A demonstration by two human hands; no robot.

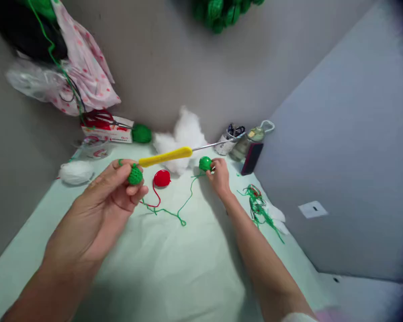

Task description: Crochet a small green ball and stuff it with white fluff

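Observation:
My left hand (104,201) pinches a small round green crochet piece (135,175) between thumb and fingers, with green yarn looped over a finger. A crochet hook (166,156) with a yellow handle sticks out to the right from the left fingertips, its metal shaft pointing away; how it is held there is partly hidden. Farther back, the fingers of my right hand (219,176) close on the side of a green yarn ball (205,163). Loose green yarn (169,213) trails over the cloth between the ball and my left hand. A red yarn ball (161,178) lies between both hands.
White stuffing (184,134) is heaped against the wall. At the right stand a cup of tools (225,145), a glass jar (242,147), a phone (252,158) and green yarn scraps (260,208). Leftward are white yarn (76,172), red-handled scissors (99,118) and another green ball (141,133).

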